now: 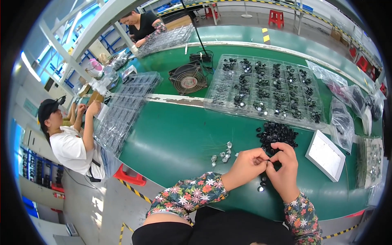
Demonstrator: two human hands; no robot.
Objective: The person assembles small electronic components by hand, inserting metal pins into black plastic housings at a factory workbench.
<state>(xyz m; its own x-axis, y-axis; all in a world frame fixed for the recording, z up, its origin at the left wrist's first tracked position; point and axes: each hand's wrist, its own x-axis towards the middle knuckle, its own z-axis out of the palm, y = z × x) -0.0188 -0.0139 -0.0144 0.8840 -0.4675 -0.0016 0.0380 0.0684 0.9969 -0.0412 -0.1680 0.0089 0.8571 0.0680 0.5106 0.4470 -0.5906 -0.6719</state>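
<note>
My left hand [244, 168] and my right hand [284, 173] meet above the green table, fingertips pinched together around a tiny dark part. Its exact kind is mostly hidden by the fingers. Just beyond them lies a heap of small black round parts [278, 134]. A few more black pieces [263, 179] sit beneath the hands, one with a shiny face. To the left of my left hand are several small silvery round parts [224, 155], with thin wire-like strands near them. Floral sleeves cover both my forearms.
A clear compartment tray [265, 118] holding black parts lies beyond the heap. On the right are a white shallow box [325, 156] and plastic bags [342, 122]. A black fan [188, 78] stands further back. Two co-workers [71, 143] sit by other clear trays [122, 110].
</note>
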